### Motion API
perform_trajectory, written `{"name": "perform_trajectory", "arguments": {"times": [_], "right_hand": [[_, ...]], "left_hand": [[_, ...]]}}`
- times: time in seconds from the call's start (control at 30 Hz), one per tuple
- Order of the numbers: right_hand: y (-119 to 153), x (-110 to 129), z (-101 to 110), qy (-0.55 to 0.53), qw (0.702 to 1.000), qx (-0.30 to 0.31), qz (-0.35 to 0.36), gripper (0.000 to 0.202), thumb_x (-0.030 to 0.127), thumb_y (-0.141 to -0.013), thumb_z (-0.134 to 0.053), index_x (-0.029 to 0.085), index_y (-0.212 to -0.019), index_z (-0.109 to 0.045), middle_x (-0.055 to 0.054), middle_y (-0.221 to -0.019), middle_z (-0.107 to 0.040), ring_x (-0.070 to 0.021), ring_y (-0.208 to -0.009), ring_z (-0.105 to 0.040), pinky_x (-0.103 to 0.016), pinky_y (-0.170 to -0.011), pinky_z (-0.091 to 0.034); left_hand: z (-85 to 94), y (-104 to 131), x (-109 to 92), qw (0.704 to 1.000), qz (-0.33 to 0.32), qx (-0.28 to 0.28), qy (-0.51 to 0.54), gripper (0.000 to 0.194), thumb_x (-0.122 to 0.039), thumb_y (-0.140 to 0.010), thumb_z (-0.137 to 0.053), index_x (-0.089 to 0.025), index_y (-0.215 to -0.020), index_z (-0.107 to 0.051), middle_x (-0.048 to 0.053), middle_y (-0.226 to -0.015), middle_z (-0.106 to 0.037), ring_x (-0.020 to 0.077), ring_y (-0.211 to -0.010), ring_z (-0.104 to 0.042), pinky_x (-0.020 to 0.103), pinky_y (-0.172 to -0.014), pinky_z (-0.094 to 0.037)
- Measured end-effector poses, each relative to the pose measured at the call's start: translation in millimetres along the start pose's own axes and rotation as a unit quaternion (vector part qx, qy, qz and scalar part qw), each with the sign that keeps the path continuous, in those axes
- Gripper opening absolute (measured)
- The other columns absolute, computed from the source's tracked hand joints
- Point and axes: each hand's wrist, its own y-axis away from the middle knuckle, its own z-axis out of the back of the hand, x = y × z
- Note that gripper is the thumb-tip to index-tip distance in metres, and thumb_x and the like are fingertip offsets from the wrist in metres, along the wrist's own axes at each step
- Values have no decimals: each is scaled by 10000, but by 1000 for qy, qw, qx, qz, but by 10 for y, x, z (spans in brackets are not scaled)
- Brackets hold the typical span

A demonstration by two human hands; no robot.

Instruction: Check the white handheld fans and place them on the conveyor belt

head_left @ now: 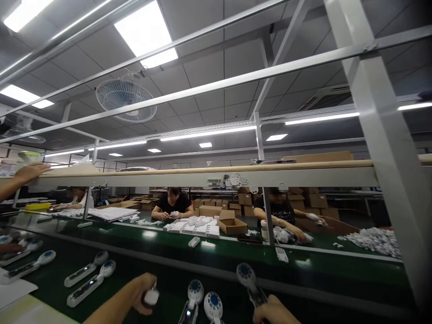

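Observation:
My left hand [141, 292] is closed around a small white plastic piece [151, 297], held above the green work surface. In my right hand [275, 311] is the handle of a wand-shaped device with a round head [246, 273]; its head points up and away from me. Between my hands lie two similar devices, one with a lit handle [189, 310] and the other with a white, blue-centred head [213, 306]. To the left of my left arm, two more wand devices [86, 288] rest side by side, one with a small light in its handle. Motion blurs both hands slightly.
A metal post [381, 112] and shelf beam [189, 178] cross in front. Opposite, co-workers sit behind white boxes [199, 226], an open carton [232, 225] and a heap of white parts [374, 240]. Another person's hand [32, 172] touches the shelf at left.

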Motion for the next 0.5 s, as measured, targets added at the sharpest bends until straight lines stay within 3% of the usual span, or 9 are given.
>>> {"name": "perform_trajectory", "arguments": {"times": [0.07, 0.13, 0.27, 0.37, 0.43, 0.5], "right_hand": [[51, 151, -10, -65, 998, 2, 19, 145, 256, -908, -590, 139, -823, -589, 48, -662, -582, -84, -515, -550, -210, -469, -474], [124, 314, -34, -125, 991, -1, 47, 154, 249, -900, -597, 142, -791, -571, 63, -620, -557, -81, -499, -542, -210, -470, -474], [350, 578, -123, -232, 968, 2, 96, 176, 317, -872, -600, 164, -810, -539, 52, -621, -582, -106, -504, -572, -239, -475, -492], [562, 693, -207, -292, 948, 14, 124, 114, 253, -818, -556, 177, -896, -520, 3, -664, -646, -155, -545, -626, -283, -503, -531], [703, 752, -247, -311, 940, 23, 142, 241, 215, -767, -556, 181, -999, -501, -15, -696, -668, -189, -592, -653, -322, -545, -563], [839, 808, -260, -316, 936, 28, 156, 371, 232, -749, -576, 192, -1102, -469, -20, -752, -684, -209, -630, -671, -363, -599, -587]], "left_hand": [[77, 39, -35, 993, 93, -16, 70, 331, -390, -897, -561, -164, -1138, -571, 69, -1057, -639, 184, -837, -638, 371, -699, -566], [83, 81, -135, 983, 118, -32, 138, 334, -403, -915, -527, -157, -1139, -559, 59, -1014, -633, 157, -780, -632, 332, -664, -561], [-44, 273, -480, 967, 29, -41, 251, 377, -427, -931, -476, -172, -1208, -494, 17, -875, -604, 113, -614, -574, 276, -547, -515], [-208, 540, -733, 951, -34, -2, 307, 465, -287, -917, -445, -251, -1367, -332, -40, -705, -549, 129, -536, -562, 280, -506, -487], [-333, 730, -864, 939, -62, 36, 337, 602, -189, -875, -423, -339, -1420, -216, -51, -679, -555, 152, -539, -581, 304, -520, -494], [-455, 885, -963, 926, -85, 70, 360, 648, -204, -884, -425, -379, -1440, -141, -42, -682, -593, 164, -550, -598, 331, -567, -507]]}}
